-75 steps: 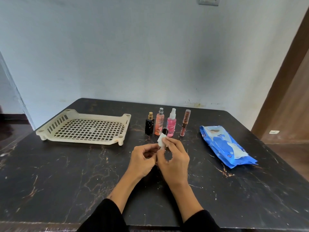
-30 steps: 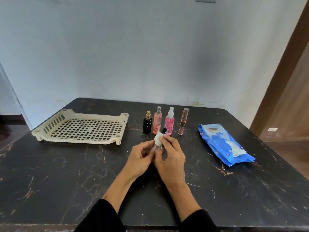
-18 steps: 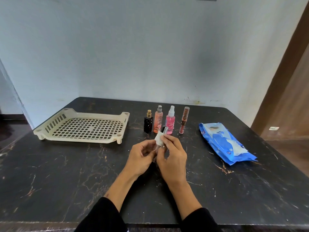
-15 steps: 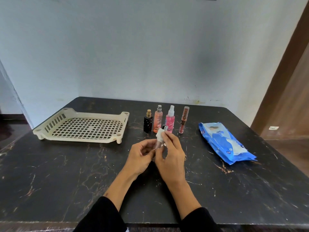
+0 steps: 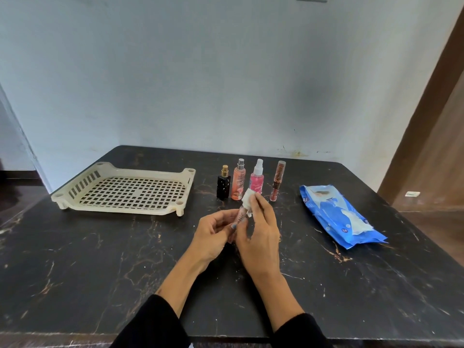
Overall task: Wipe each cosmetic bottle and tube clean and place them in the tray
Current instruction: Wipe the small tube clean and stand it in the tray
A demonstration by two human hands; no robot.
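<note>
My left hand [image 5: 213, 234] grips the lower end of a slim clear tube [image 5: 240, 217] with dark lettering, held tilted above the table. My right hand [image 5: 259, 232] pinches a small white wipe [image 5: 248, 200] around the tube's top end, hiding the cap. Behind my hands stand a black bottle with a gold cap [image 5: 223, 183], a peach spray bottle [image 5: 238, 180], a pink spray bottle [image 5: 256, 182] and a brown tube [image 5: 277, 180]. The cream slotted tray [image 5: 65, 197] sits at the left and holds nothing.
A blue wet-wipe pack [image 5: 339, 214] lies to the right with a wipe poking from its opening. The black marble table [image 5: 100, 259] ends at the wall behind and at a front edge near my sleeves. A brown door stands at the far right.
The wipe has slid up along the tube to its top end, baring the lettered body. My left hand keeps hold of the lower end. The standing bottles and the tray have not moved.
</note>
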